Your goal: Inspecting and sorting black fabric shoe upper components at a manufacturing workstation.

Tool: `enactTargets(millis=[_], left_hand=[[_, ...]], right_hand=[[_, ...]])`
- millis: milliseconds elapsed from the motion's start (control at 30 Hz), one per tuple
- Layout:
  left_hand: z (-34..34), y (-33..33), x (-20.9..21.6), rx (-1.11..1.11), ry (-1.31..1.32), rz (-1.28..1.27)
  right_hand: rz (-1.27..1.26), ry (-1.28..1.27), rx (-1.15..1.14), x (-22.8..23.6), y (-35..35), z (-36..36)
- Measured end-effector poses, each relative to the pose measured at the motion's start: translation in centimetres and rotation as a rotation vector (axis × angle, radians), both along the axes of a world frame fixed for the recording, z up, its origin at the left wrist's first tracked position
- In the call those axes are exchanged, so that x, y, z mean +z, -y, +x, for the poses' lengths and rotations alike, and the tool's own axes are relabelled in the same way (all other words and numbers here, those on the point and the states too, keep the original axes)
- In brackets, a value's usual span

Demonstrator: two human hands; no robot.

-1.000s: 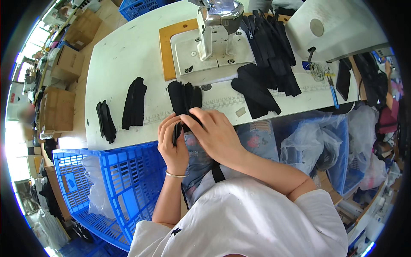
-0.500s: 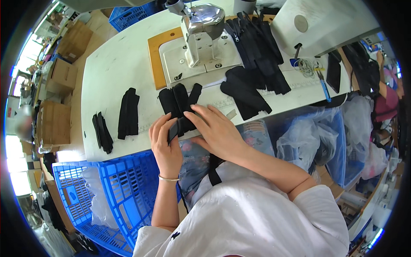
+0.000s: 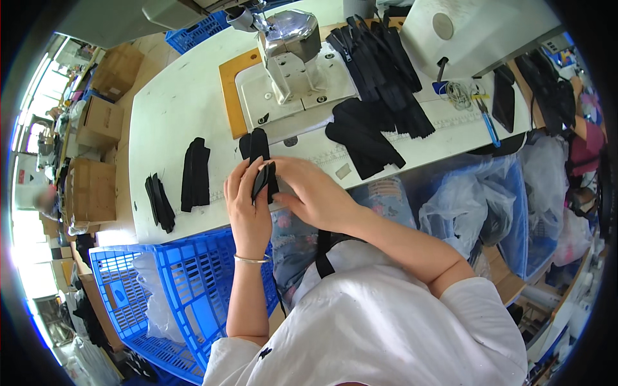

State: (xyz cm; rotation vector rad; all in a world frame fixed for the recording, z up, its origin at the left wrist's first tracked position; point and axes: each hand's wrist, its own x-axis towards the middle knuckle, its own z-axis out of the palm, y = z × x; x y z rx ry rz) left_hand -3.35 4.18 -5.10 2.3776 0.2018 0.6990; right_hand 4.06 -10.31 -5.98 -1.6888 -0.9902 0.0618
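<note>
Both my hands meet at the front edge of the white sewing table, around a small bundle of black fabric strips. My left hand grips the bundle from the left, its fingers curled over it. From the right, my right hand closes on the same strips; its fingertips are partly hidden behind them. Just beyond stands the sewing machine head over its metal plate. Left of my hands lie a flat black stack and a narrower bunch of strips. To the right are folded black pieces.
A large pile of black zipper strips lies right of the machine. Farther right are coiled cord, blue-handled pliers and a dark flat object. Blue crate stands below the table's left edge; a blue bin holds plastic bags.
The strips, spread side by side earlier, are now gathered into a narrower bundle. My right hand has moved left and its fingers have curled in against my left hand.
</note>
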Motion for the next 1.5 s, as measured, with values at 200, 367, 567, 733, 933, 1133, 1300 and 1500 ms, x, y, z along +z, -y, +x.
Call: enactTargets(millis=[200,367,567,733,933,1133,1300,1500], left_hand=[[0.3,-0.4,0.0,0.05,-0.069,0.12],[1.4,-0.1,1.0,0.175,0.018,-0.231],[1.4,0.1,2.4,0.204,-0.107,-0.307],[1.0,1.7,0.4,0.133,-0.143,-0.045],[0.8,0.2,1.0,0.192,-0.009,0.125],[1.3,-0.5,0.3,0.159,-0.041,-0.119],[1.8,0.4,0.1,0.085,-0.067,-0.127],[0.6,0.0,-1.1,0.111,-0.056,-0.238]], right_hand=[[-0.17,0.242,-0.14,-1.9,0.4,0.7],[-0.262,0.412,-0.155,-1.5,0.2,0.7],[-0.308,0.456,-0.142,-0.3,-0.1,-0.2],[-0.308,0.34,-0.176,-0.5,1.7,-0.6],[-0.304,0.419,-0.152,-0.7,0.9,0.2],[-0.288,0.373,-0.141,-0.9,0.2,0.4],[-0.238,0.36,-0.16,-0.5,0.5,0.8],[-0.163,0.346,-0.11,0.3,-0.4,0.3]])
